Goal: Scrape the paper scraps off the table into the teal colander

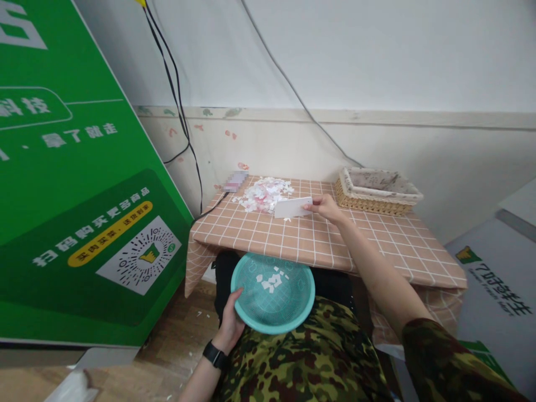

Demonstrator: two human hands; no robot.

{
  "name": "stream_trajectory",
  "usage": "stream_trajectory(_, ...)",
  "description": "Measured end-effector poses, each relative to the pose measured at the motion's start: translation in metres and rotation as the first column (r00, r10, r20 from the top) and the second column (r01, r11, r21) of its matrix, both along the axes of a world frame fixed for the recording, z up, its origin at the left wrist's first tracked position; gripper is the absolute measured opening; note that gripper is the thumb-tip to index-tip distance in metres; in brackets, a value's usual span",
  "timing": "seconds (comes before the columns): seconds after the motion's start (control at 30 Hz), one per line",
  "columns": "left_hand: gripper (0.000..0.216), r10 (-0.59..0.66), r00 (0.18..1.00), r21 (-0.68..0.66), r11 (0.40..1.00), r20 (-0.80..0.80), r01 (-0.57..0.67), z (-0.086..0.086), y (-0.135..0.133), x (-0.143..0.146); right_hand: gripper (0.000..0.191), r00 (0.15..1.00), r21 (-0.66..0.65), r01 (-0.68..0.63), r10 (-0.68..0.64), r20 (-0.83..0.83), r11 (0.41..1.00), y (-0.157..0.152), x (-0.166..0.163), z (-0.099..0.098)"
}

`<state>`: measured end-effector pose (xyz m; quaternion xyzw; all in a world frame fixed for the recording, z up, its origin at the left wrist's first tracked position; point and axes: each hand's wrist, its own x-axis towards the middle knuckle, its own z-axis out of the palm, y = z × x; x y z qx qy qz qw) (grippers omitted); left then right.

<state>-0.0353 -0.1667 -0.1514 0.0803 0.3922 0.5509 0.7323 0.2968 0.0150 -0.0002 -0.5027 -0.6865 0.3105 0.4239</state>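
My right hand (324, 207) reaches over the low table and pinches a flat white scraper card (292, 207), its edge resting beside a pile of white and pink paper scraps (263, 194). Below the table's front edge, my left hand (231, 321) grips the rim of a teal plastic basin (273, 292) resting on my lap. A few white scraps lie inside the basin. A black watch sits on my left wrist.
The table (318, 237) wears a pink checked cloth. A lined wicker basket (378, 191) stands at its back right. A big green sign (79, 178) leans at the left, black cables run down the wall, and a grey box (498, 279) is at the right.
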Motion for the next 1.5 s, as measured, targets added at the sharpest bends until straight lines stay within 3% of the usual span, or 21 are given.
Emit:
stream_trajectory(0.1,0.026,-0.003,1.0,-0.01,1.0,-0.007,0.003,0.001,-0.001,0.001,0.036,0.998,-0.016,-0.063,0.063,-0.013,0.998,0.01,-0.017,0.003)
stream_trajectory(0.23,0.028,0.019,1.0,-0.013,1.0,-0.022,-0.019,0.003,-0.002,0.001,0.038,0.998,0.021,-0.02,0.021,-0.057,1.0,0.022,-0.025,0.004)
stream_trajectory(0.6,0.032,-0.021,1.0,-0.019,1.0,-0.002,0.021,0.002,-0.001,0.0,0.046,0.972,0.038,0.222,-0.218,-0.086,0.974,0.001,0.042,-0.019)
stream_trajectory(0.77,0.028,0.001,0.999,-0.023,1.0,-0.037,-0.002,0.002,-0.001,0.001,0.047,0.975,0.026,0.2,-0.196,-0.105,0.979,-0.005,0.039,-0.029)
stream_trajectory(1.17,0.028,0.0,0.999,-0.012,1.0,-0.035,0.0,0.0,0.001,0.002,0.04,0.958,-0.039,0.127,-0.133,-0.256,0.991,-0.011,0.03,-0.022)
stream_trajectory(1.5,0.028,-0.012,0.999,-0.004,1.0,-0.036,0.012,-0.002,0.001,0.001,0.04,0.983,0.023,0.117,-0.113,-0.143,0.993,-0.009,0.014,-0.018)
